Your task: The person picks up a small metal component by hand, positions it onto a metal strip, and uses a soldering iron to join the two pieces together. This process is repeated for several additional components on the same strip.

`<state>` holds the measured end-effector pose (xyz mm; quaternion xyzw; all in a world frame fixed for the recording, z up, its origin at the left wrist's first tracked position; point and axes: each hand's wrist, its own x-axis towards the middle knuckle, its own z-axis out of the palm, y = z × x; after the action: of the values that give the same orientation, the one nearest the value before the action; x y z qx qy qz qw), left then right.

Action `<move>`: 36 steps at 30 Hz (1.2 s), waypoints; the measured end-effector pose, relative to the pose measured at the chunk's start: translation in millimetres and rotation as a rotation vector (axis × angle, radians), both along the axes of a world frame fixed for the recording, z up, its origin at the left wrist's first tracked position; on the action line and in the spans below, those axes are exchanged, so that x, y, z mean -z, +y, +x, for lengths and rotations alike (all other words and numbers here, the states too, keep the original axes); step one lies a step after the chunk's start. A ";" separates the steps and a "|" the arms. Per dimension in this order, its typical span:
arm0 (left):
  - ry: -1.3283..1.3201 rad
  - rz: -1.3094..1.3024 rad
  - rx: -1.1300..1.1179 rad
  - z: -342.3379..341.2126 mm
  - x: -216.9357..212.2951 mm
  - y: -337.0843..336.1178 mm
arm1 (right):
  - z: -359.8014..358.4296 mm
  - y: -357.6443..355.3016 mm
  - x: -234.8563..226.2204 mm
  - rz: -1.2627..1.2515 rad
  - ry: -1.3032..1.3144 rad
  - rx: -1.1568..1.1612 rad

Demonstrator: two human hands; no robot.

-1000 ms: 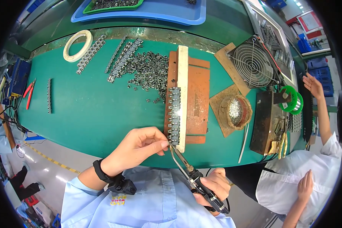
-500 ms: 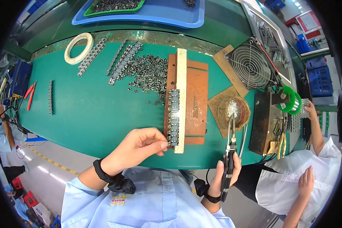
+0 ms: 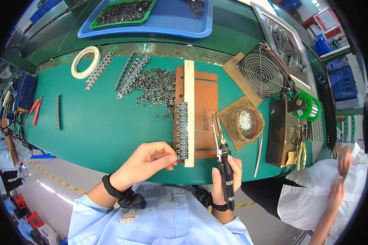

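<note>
A rust-brown fixture [image 3: 205, 122] with a pale upright bar [image 3: 189, 90] stands in the middle of the green bench. Along the bar's left side lies a row of small black components with metal leads, a component strip [image 3: 182, 130]. My left hand [image 3: 149, 161] is closed at the near end of this strip, thumb and forefinger pinched at its edge; the fingertips partly hide the contact. My right hand [image 3: 227, 177] grips a black soldering iron [image 3: 224, 163] with a thin metal tube beside its tip. The iron's tip points up over the fixture's right part, apart from the strip.
Loose metal parts [image 3: 155, 85] lie heaped beyond the strip, near more strips [image 3: 133, 75] and a tape roll [image 3: 86, 62]. To the right are a round solder pot [image 3: 255, 126], a fan [image 3: 262, 71] and a green solder spool [image 3: 306, 107]. Red-handled pliers [image 3: 36, 110] lie left.
My right hand has moved the soldering iron left, from the solder pot to over the fixture. The left hand stays at the strip's end. The co-worker's raised hand has left the metal parts.
</note>
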<state>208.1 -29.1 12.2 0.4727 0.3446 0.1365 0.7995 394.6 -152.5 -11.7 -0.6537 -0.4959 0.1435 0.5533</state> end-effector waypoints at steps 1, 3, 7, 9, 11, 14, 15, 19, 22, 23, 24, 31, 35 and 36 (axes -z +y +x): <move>0.004 0.005 0.003 0.0 -0.1 0.2 | 0.4 -0.5 1.1 0.005 0.002 0.001; -0.005 0.006 -0.056 2.7 -1.3 0.4 | 2.1 -5.2 5.1 -0.007 -0.006 -0.011; -0.022 0.015 -0.196 13.6 -5.5 4.0 | 1.6 -9.2 5.2 -0.001 -0.008 0.001; -0.005 0.040 -0.244 19.3 -6.8 10.0 | 1.7 -8.8 6.5 0.013 -0.007 0.005; 0.000 0.054 -0.243 20.7 -6.6 10.3 | 2.0 -10.5 8.0 0.006 0.008 0.021; 0.015 0.071 -0.250 22.6 -9.9 10.4 | 2.6 -11.9 8.0 0.015 0.020 0.029; 0.022 0.091 -0.232 25.0 -12.3 10.6 | 2.7 -12.1 7.8 0.017 0.027 0.033; 0.044 0.148 -0.205 27.4 -17.7 12.0 | 2.0 -12.1 9.3 0.034 0.059 0.028; 0.076 0.175 -0.231 23.3 -16.1 12.8 | 3.3 -14.5 10.9 0.040 0.085 0.017; 0.059 0.155 -0.230 19.2 -15.6 12.9 | 1.2 -14.4 12.0 0.035 0.102 0.012; 0.045 0.137 -0.233 14.1 -14.9 13.2 | -0.9 -14.1 13.3 0.030 0.122 0.003; 0.225 0.469 -0.463 -74.9 -23.1 37.7 | -4.8 -21.9 9.6 0.029 0.240 0.094; 0.580 0.605 -0.581 -158.7 -29.6 67.1 | -3.3 -18.5 11.9 0.034 0.235 0.051; 0.581 0.609 -0.584 -174.6 -30.4 73.7 | -3.9 -17.1 12.3 0.038 0.236 0.048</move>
<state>33.5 44.6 42.6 0.5866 0.6148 0.3114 0.4253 390.6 -169.6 -24.0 -0.6336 -0.4141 0.1966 0.6233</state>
